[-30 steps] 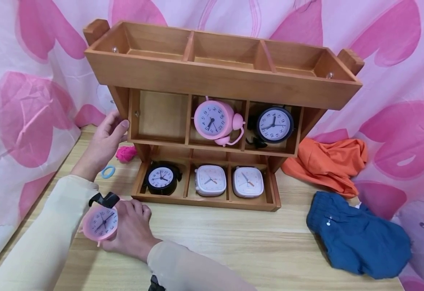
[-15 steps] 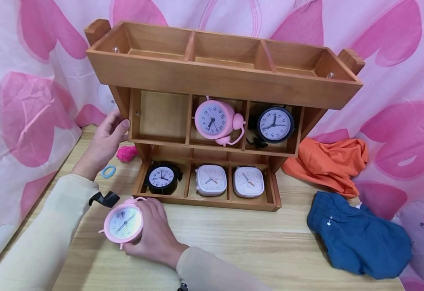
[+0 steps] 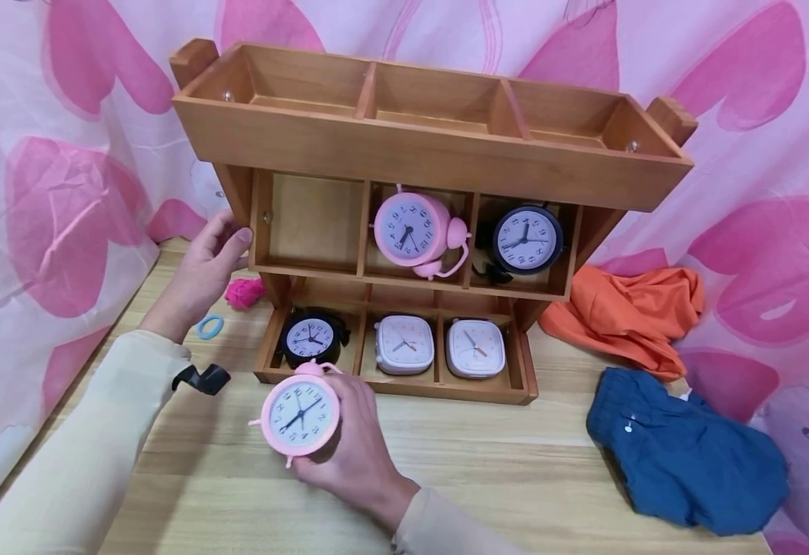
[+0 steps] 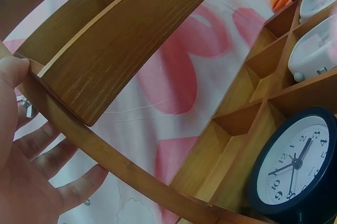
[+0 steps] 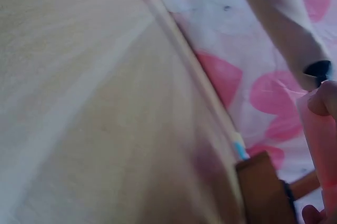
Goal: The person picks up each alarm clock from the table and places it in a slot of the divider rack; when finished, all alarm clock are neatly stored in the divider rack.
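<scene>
My right hand (image 3: 359, 451) grips a pink twin-bell alarm clock (image 3: 300, 416) by its side, its dial facing up, in front of the lower tier of a wooden three-tier shelf (image 3: 411, 146). Only a pink strip of that clock's body (image 5: 320, 139) shows at the edge of the right wrist view. My left hand (image 3: 203, 262) holds the shelf's left side, thumb at the front edge and fingers round the side rail. The middle tier bears a second pink clock (image 3: 407, 229) in its centre compartment and a black clock (image 3: 528, 239) on the right; its left compartment is bare.
Along the lower tier sit a black clock (image 3: 310, 339) and two white square clocks (image 3: 404, 344). Orange cloth (image 3: 626, 316) and blue cloth (image 3: 682, 455) lie at right. A blue ring (image 3: 209, 327) and a pink ball (image 3: 245, 293) lie behind the left forearm.
My right hand has carried the pink alarm clock rightward, from beside the left forearm to in front of the lower tier. The left hand keeps its place on the shelf.
</scene>
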Demonstrator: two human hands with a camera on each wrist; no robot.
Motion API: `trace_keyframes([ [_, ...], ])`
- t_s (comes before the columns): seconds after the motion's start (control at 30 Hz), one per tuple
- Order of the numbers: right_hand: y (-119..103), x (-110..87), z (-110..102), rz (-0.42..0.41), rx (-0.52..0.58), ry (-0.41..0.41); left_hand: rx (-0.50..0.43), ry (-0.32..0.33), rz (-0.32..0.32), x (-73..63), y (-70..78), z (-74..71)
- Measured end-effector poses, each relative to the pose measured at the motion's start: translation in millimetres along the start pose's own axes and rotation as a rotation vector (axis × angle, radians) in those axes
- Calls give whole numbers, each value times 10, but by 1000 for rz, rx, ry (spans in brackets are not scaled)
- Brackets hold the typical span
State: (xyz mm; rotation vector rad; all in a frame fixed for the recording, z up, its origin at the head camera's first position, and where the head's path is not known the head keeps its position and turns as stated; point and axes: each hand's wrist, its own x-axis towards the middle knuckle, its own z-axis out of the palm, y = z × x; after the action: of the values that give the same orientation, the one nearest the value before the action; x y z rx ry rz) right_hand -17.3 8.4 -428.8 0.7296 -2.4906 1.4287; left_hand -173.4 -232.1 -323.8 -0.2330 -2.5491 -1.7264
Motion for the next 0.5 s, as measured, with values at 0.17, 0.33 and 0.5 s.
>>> trace_keyframes([
  [0.17, -138, 226, -313, -84, 2, 105, -19, 1, 15, 17, 18, -5],
  [0.33, -302, 653, -626, -185, -49, 183, -16, -2, 6, 14, 18, -1],
  [0.5, -419, 1014, -810, -252, -121, 230, 15, 1, -18, -6, 14, 6],
])
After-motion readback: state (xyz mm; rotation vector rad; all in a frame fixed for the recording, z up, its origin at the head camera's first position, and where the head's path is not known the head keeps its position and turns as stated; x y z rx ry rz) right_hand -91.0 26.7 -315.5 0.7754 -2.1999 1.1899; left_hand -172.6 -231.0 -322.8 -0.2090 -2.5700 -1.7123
